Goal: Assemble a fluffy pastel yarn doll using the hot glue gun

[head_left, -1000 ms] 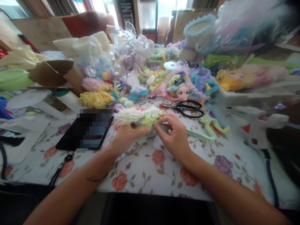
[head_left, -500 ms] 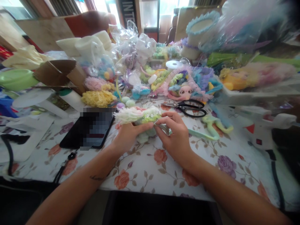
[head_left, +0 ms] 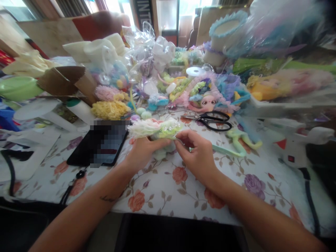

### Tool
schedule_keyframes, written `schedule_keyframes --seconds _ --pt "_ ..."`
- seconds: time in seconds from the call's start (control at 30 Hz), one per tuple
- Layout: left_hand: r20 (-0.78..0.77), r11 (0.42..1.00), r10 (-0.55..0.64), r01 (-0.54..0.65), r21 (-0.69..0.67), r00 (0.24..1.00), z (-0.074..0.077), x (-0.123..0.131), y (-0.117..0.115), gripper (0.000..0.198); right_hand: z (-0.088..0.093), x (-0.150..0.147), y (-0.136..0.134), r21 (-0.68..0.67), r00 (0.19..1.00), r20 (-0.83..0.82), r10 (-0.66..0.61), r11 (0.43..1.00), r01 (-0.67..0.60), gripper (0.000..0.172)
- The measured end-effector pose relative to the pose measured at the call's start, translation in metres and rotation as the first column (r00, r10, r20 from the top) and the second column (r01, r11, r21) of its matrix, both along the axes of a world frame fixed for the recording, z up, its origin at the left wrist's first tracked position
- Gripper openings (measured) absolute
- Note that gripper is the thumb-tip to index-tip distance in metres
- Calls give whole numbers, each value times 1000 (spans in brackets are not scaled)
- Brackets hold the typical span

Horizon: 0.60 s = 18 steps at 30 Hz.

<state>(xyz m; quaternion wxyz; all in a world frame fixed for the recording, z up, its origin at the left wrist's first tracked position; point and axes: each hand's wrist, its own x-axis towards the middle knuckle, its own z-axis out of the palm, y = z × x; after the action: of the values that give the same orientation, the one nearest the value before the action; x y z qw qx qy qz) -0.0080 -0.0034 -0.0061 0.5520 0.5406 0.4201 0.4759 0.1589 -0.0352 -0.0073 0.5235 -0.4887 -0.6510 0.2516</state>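
Note:
Above the flowered tablecloth, my left hand (head_left: 143,152) is closed around a small doll-like craft piece (head_left: 168,130) with pale yarn hair and light green trim. The thumb lies along its near side; the other fingers are hidden beneath. My right hand (head_left: 195,148) pinches at the right edge of the same piece, thumb and index finger together, the rest curled in. What exactly sits between those fingertips is too small to make out. A pale green and yellow fabric strip (head_left: 233,148) lies to the right of this hand.
Black-handled scissors (head_left: 212,120) lie behind my right hand. A dark phone (head_left: 98,145) is on the left. A white glue gun (head_left: 294,143) stands at the right, a thread cone (head_left: 81,110) at the left. Colourful yarn, plastic bags and a doll head (head_left: 208,102) crowd the back.
My right hand's raised fingers have come down and curled in, closing toward the thumb at the piece's edge. The left hand holds nearly the same position.

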Motion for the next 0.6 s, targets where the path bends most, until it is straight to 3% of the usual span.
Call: schedule_keyframes --seconds 0.07,0.2,0.3,0.43,0.6 --pt "-36 999 28 -27 41 999 3 1 -1 20 5 -1 -1 -80 999 -52 13 997 -17 1" --pt "-148 982 92 -65 176 985 6 3 -1 23 11 0 -1 -212 991 -123 45 975 -70 21" --pt "-167 975 98 -61 213 981 4 4 -1 26 11 1 1 -236 990 -131 55 968 -85 25" --pt "-136 986 75 -53 155 988 3 3 0 29 6 2 3 -153 997 -66 27 987 -37 15" --pt "-41 999 47 -46 15 998 0 1 -1 33 1 4 6 81 997 73 -16 997 10 6"
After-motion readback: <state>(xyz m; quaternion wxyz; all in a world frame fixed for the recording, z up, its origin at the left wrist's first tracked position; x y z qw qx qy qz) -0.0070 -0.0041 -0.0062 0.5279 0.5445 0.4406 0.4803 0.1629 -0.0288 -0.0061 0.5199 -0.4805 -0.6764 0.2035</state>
